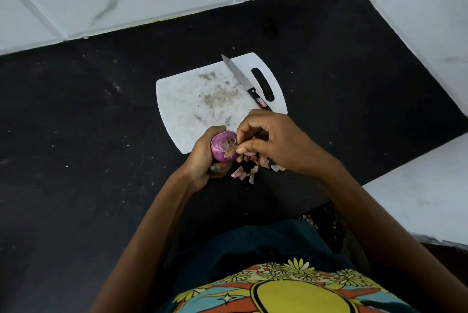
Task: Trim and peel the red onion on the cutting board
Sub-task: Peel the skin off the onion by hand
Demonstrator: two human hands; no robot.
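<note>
The left hand [202, 160] wraps the red onion [223, 146] just off the cutting board's [192, 100] near edge. The right hand's [273, 140] fingertips pinch its skin. The knife [244, 82] lies near the board's far right corner; peel scraps [250, 169] lie on the black counter [76, 135].

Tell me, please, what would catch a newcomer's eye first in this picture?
Most striking is the purple red onion, gripped in the left hand just off the near edge of the white cutting board, while the right hand picks at its skin. Torn peel scraps lie on the black counter below, and a knife rests on the board.
</note>
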